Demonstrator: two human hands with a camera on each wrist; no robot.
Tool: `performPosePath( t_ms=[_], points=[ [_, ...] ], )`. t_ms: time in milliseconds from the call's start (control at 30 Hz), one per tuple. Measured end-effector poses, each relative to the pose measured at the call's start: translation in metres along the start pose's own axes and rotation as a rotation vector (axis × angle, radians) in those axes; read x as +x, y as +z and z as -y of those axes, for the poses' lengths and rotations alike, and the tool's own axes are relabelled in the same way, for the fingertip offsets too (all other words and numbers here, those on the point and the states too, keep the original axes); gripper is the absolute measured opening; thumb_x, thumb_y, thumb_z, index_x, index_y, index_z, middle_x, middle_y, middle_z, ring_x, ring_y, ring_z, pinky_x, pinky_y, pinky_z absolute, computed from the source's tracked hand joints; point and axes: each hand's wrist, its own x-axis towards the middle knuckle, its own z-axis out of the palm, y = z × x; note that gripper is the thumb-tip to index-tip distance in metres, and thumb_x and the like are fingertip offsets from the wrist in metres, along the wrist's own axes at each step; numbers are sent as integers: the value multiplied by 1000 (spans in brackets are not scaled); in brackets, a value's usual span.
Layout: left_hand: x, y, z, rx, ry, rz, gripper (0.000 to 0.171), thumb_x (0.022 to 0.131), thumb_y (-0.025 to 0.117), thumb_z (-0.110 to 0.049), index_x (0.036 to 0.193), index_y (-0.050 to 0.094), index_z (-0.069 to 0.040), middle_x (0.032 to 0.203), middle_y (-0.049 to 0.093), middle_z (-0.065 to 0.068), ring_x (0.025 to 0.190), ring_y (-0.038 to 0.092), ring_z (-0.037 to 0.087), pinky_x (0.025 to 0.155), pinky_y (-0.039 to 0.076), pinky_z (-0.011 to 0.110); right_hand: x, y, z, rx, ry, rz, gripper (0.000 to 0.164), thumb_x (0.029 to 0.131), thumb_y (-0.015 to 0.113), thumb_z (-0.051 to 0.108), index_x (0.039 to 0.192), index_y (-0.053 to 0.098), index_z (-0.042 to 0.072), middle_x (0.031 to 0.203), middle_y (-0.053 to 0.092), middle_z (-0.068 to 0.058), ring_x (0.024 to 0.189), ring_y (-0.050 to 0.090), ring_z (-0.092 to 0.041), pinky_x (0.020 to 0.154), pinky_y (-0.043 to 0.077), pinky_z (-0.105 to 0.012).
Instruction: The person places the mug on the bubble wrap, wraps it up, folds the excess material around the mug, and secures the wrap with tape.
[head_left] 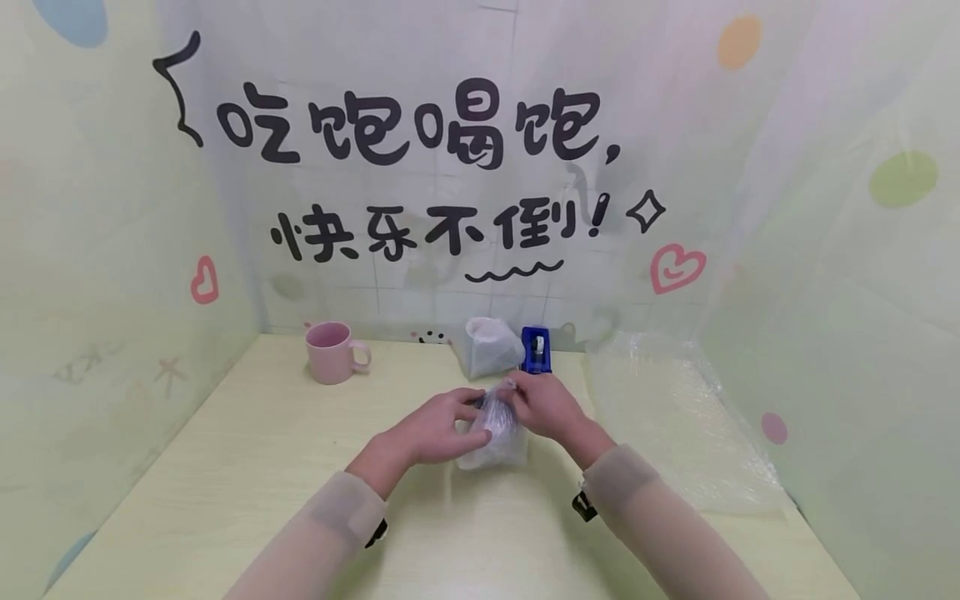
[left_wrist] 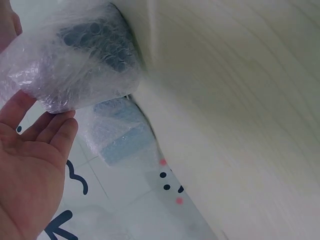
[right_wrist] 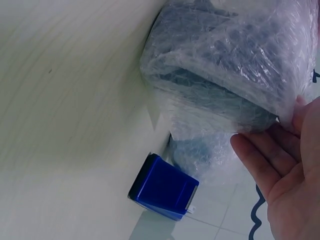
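Observation:
A bundle in clear bubble wrap stands on the table between both hands. Through the wrap in the right wrist view, a dark blue-grey thing shows; its kind cannot be told. My left hand holds the bundle's left side, thumb on the near face and fingers at the far side. At the top, my right hand pinches the gathered wrap between thumb and fingers. Just behind stands a second wrapped bundle, with a pale blue thing inside it in the left wrist view.
To the right of the second bundle is a blue tape dispenser. A pink mug stands at the back left. A bubble wrap sheet lies flat along the table's right side. Printed fabric walls enclose the table at back and sides.

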Motion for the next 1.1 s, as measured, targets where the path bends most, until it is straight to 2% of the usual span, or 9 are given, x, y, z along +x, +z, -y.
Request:
performPosePath(
  t_ms=[200, 367, 467, 533, 633, 733, 867, 967, 1100],
  points=[
    [3, 5, -1, 20, 63, -81, 41, 111, 62, -36, 124, 83, -4, 155, 63, 24, 147, 60, 40, 123, 48, 56, 3, -1, 6, -14, 85, 30, 23, 103, 76, 20, 83, 66, 11, 67, 62, -1, 61, 56, -17, 58, 49, -32],
    [7, 11, -6, 78, 111, -204, 28, 106, 64, -18, 108, 87, -3, 137, 75, 25, 131, 72, 39, 114, 57, 53, 1, -5, 12, 46, 178, 82, 21, 99, 82, 25, 102, 68, 8, 99, 74, -7, 90, 68, -23, 80, 59, -41],
    [11, 14, -11, 118, 109, -241, 27, 101, 65, -15, 92, 88, -3, 130, 79, 22, 129, 74, 36, 111, 59, 51, -7, -11, 13, 33, 119, -6, 29, 99, 84, 25, 113, 68, 5, 113, 72, -10, 105, 68, -28, 93, 60, -45],
    [13, 15, -13, 124, 91, -241, 27, 100, 65, -15, 85, 86, -6, 130, 79, 20, 130, 73, 34, 111, 59, 50, -15, -17, 12, -18, 13, -39, 29, 98, 84, 25, 114, 71, 5, 112, 72, -10, 107, 67, -29, 96, 59, -48],
    [14, 14, -16, 103, 53, -238, 24, 99, 67, -15, 84, 85, -8, 133, 79, 18, 132, 73, 34, 113, 58, 50, -26, -25, 11, -113, -157, 28, 29, 97, 84, 31, 114, 78, 9, 115, 79, -6, 115, 71, -29, 102, 58, -49],
    [12, 14, -17, 80, 14, -253, 19, 96, 69, -15, 84, 82, -9, 132, 79, 18, 127, 75, 34, 109, 60, 50, -34, -28, 11, -182, -243, 153, 44, 95, 85, 42, 126, 79, 10, 127, 81, -4, 129, 70, -31, 108, 54, -52],
    [12, 13, -17, 46, -31, -237, 6, 97, 71, -16, 95, 72, -11, 117, 81, 15, 105, 77, 32, 94, 63, 48, -40, -22, 10, -200, -230, 225, 53, 95, 83, 46, 133, 77, 10, 136, 79, -4, 141, 64, -33, 113, 47, -57],
    [11, 12, -17, 33, -35, -211, 8, 100, 72, -16, 105, 69, -11, 111, 80, 12, 94, 74, 29, 86, 62, 46, -38, -18, 9, -183, -196, 248, 51, 95, 83, 45, 132, 78, 11, 136, 79, -3, 145, 62, -33, 119, 42, -62],
    [10, 10, -17, 99, 44, -173, 9, 103, 70, -14, 104, 78, -10, 115, 82, 11, 102, 77, 30, 94, 63, 48, -33, -18, 10, -148, -152, 321, 49, 95, 81, 45, 131, 78, 11, 135, 80, -2, 151, 55, -35, 126, 31, -71]
  ],
)
